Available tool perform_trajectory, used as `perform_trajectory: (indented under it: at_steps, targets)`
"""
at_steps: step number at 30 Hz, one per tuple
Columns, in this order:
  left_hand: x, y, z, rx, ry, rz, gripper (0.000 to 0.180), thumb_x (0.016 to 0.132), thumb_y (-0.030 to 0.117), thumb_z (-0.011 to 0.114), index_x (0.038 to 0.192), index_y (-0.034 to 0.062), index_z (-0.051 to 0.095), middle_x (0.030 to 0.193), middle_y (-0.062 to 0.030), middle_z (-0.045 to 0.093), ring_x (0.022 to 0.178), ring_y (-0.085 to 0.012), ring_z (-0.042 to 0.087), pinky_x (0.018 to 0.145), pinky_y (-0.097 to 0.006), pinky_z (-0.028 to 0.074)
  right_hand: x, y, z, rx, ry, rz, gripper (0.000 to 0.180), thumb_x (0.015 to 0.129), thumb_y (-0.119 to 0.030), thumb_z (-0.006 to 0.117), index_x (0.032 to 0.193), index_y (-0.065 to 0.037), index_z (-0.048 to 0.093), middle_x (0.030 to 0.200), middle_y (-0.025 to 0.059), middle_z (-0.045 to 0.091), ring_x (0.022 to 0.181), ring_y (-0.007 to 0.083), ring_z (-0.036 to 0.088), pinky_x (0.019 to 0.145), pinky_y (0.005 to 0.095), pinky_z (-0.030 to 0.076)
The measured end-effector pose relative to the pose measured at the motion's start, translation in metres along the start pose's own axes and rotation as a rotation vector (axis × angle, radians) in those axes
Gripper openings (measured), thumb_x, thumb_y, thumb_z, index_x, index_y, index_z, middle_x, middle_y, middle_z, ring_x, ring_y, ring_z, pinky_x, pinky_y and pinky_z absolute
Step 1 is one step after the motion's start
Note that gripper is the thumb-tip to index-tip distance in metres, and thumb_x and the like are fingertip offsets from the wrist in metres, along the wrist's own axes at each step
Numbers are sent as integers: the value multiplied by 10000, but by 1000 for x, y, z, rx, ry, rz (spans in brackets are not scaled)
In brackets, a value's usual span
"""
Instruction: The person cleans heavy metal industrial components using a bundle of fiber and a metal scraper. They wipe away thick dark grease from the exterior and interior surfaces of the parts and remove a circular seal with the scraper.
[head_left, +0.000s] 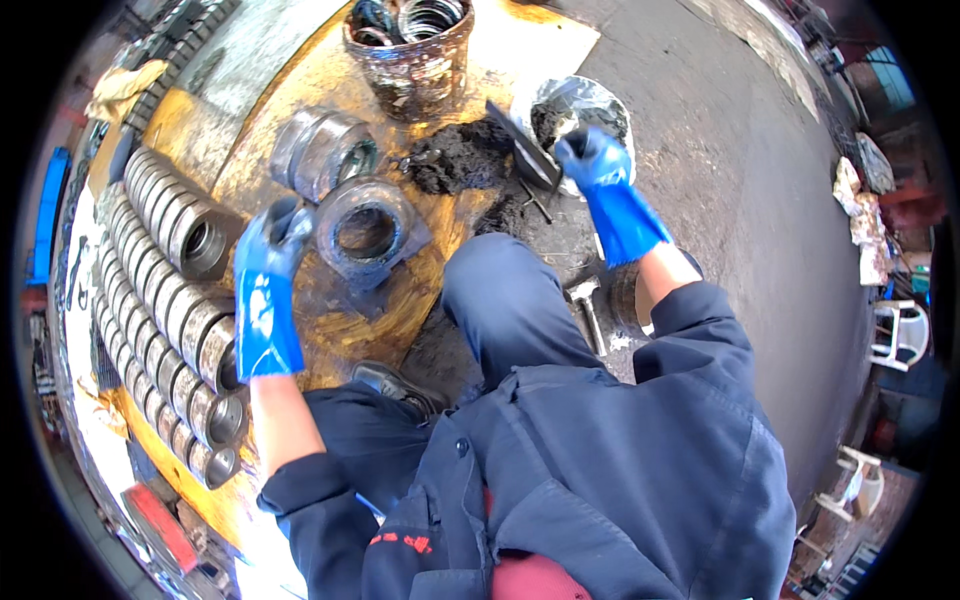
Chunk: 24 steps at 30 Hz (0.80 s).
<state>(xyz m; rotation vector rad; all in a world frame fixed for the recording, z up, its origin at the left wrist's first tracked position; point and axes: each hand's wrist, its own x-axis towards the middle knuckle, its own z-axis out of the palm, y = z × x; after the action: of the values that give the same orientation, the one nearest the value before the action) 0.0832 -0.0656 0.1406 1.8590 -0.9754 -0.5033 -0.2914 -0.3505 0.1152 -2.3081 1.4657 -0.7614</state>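
My right hand (597, 160), in a blue rubber glove, is closed at the near side of a plastic-lined bucket (622, 112) holding black, grease-like paste. It grips a tool with a flat dark blade (535, 150), like a trowel; the grip is hidden by the fingers. My left hand (270, 245), gloved the same way, has its fingers curled together beside a thick metal ring (385, 262) smeared with grease. Whether anything is inside those fingers is hidden. Behind that ring another metal cylinder (308, 152) lies on its side. A heap of black paste (458, 160) sits between the cylinder and the blade.
Rows of stacked metal rings (160, 300) lie along the left. A stained bucket (415, 75) of rings stands at the far side of the yellowed board (520, 45). A hammer (590, 315) lies by my right knee, next to a round metal part (626, 300). White chairs (900, 335) stand far right.
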Motion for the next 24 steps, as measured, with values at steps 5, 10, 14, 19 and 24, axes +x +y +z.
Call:
perform_trajectory:
  at_steps: [5, 10, 14, 19, 24]
  targets:
    - [22, 32, 19, -618, -17, -180, 494, 909, 254, 571, 1292, -31, 443, 1135, -177, 597, 999, -261, 605, 883, -345, 496, 50, -135, -25, 502, -254, 5, 393, 791, -389, 672, 927, -22, 698, 758, 99, 686, 709, 184, 646, 698, 299, 507]
    - [-14, 79, 26, 366, 67, 267, 662, 809, 373, 689, 1343, 78, 433, 1187, -184, 595, 1034, -306, 608, 885, -381, 495, 24, -255, -11, 656, -399, -114, 342, 799, -388, 690, 881, -56, 706, 746, 36, 681, 681, 119, 616, 624, 268, 489]
    - [-11, 65, 34, 798, 292, 232, 329, 856, 244, 617, 1174, 157, 606, 1089, -170, 633, 938, -297, 638, 810, -383, 504, 10, -267, -26, 720, -593, -61, 340, 835, -382, 665, 887, -48, 703, 803, 48, 688, 687, 120, 623, 608, 266, 495]
    - [-26, 42, 2, -5, 10, -60, 328, 879, -42, 479, 1179, 75, 540, 1048, -93, 629, 867, -227, 657, 631, -312, 507, 14, -166, -22, 788, -730, 94, 416, 854, -471, 640, 853, -62, 713, 725, 54, 668, 650, 107, 601, 576, 264, 463]
    - [-9, -6, -14, -209, -202, -202, 217, 933, 37, 500, 1149, 14, 514, 984, -135, 630, 827, -233, 655, 547, -276, 455, -68, 69, -7, 247, -850, 624, 482, 848, -510, 617, 702, -56, 685, 624, 56, 615, 533, 138, 533, 539, 308, 447]
